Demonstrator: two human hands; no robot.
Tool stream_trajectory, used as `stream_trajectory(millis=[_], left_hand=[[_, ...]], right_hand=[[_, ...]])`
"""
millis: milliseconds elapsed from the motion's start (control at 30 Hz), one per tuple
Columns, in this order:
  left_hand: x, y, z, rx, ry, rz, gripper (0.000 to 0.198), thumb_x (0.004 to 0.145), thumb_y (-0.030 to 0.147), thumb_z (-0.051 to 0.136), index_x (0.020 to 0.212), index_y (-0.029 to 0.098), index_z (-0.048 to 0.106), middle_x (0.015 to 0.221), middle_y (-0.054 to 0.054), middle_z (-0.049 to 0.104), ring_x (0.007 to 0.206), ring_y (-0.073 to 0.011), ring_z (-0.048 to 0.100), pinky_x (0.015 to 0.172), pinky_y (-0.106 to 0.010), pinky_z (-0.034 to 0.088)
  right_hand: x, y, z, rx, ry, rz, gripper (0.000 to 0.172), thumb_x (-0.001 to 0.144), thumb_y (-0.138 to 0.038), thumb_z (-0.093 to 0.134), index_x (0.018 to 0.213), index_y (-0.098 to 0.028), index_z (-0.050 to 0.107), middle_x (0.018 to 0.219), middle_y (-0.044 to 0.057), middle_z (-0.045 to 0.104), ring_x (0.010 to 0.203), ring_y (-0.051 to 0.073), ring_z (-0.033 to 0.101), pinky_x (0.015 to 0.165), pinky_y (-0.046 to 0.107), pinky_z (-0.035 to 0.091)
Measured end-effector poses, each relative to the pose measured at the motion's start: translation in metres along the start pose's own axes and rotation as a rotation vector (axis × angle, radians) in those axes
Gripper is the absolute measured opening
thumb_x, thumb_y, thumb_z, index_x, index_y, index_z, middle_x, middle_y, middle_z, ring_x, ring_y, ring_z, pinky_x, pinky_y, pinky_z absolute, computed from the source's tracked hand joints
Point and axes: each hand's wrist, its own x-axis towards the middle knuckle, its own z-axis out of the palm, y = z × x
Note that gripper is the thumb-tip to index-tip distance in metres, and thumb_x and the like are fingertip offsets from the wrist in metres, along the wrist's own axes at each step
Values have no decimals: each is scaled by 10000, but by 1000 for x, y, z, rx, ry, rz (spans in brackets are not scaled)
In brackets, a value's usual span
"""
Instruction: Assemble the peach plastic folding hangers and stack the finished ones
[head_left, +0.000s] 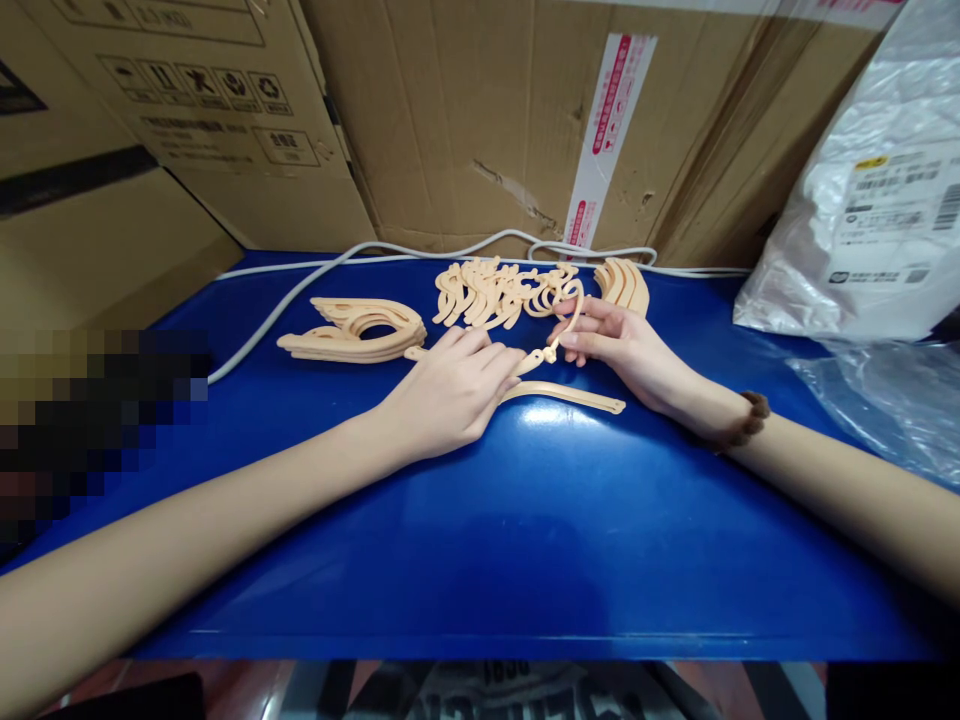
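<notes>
My left hand (457, 390) is closed over a long beige piece (531, 362) whose ends stick out on both sides of it. My right hand (622, 345) pinches a thin curved beige hook (577, 308), its lower end meeting the right end of the long piece. Under and right of my left hand lies another beige strip (570, 394) on the blue table (525, 540). Behind my hands is a pile of small curved beige pieces (480, 292). A stack of larger beige pieces (352, 335) sits to the left, and curved arms (624, 286) lie beyond my right hand.
Cardboard boxes (480, 120) stand along the back and left. A white cable (300, 300) runs across the rear of the table. White plastic packaging (862, 220) with a label stands at the right, with clear film (892, 400) in front of it.
</notes>
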Motion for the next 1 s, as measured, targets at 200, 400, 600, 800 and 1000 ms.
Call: stream_trajectory(millis=[200, 400, 600, 800, 1000], left_hand=[[-1, 0, 2, 80, 27, 56, 315, 975, 172, 382, 1177, 72, 603, 949, -126, 680, 864, -264, 551, 737, -381, 401], [-1, 0, 3, 116, 70, 90, 320, 961, 135, 397, 1186, 66, 614, 923, -126, 693, 846, -258, 568, 742, -378, 414], [-1, 1, 3, 188, 78, 102, 314, 958, 121, 397, 1168, 65, 623, 883, -114, 688, 818, -251, 570, 713, -366, 412], [-1, 2, 5, 243, 105, 100, 337, 972, 115, 344, 1135, 68, 635, 844, -107, 680, 801, -251, 575, 692, -360, 406], [-1, 1, 7, 246, 113, 109, 337, 961, 90, 339, 1112, 54, 639, 831, -105, 671, 786, -250, 581, 669, -345, 392]], right_hand=[[0, 0, -2, -24, -45, 8, 495, 785, -292, 726, 1245, -169, 590, 909, 14, 685, 695, 99, 550, 683, 252, 469], [-1, -3, 0, -29, -67, 24, 480, 784, -279, 726, 1230, -148, 605, 883, 11, 678, 675, 86, 545, 705, 256, 480], [-2, -5, 1, -34, -62, 32, 471, 782, -285, 720, 1217, -144, 607, 844, 9, 666, 665, 97, 539, 697, 267, 475], [-2, -4, 0, -50, -57, 18, 509, 785, -293, 718, 1239, -112, 578, 811, 0, 651, 656, 91, 529, 708, 266, 468], [-2, -3, 0, -57, -47, 21, 521, 783, -294, 713, 1246, -109, 561, 806, 0, 642, 672, 101, 542, 730, 280, 472]])
